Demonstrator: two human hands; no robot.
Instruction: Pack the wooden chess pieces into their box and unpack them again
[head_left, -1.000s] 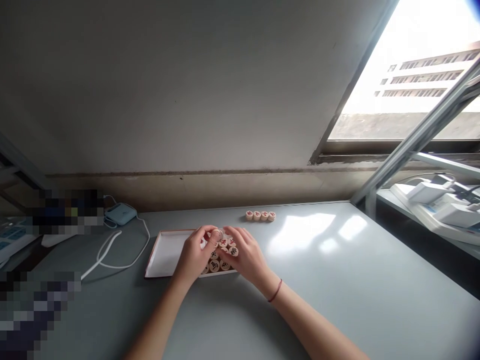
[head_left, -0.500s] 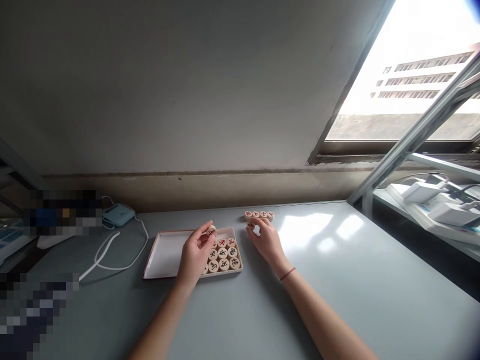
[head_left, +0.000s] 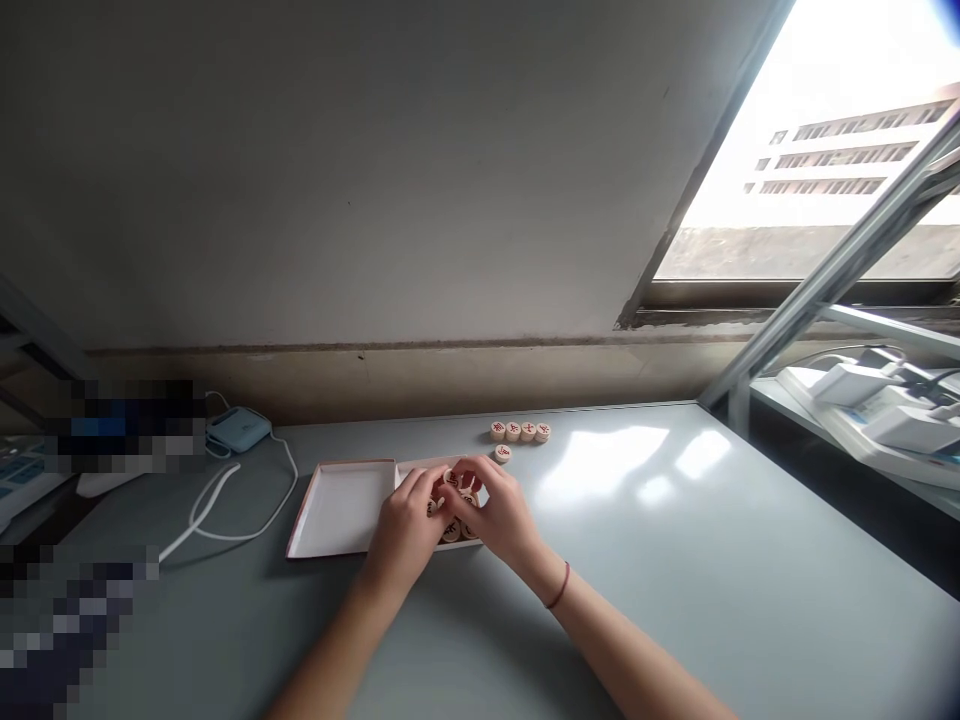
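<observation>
Head camera, forward and down over a grey table (head_left: 675,560)

One view only, worn at the head, facing twelve o'clock toward the wall (head_left: 337,180); hands sit close at centre, window (head_left: 825,170) at two o'clock.

Grey bench (head_left: 675,560), smooth top, bright window glare patches on right half. Shallow white tray (head_left: 330,510) with reddish rim lies left of centre, near bench middle. Row of four round wooden discs (head_left: 520,431) with red marks lies toward back edge; single disc (head_left: 502,453) just in front of row's left end. White cable (head_left: 225,500) loops on left side, leading to small light-blue box (head_left: 241,428) at back left.
</observation>
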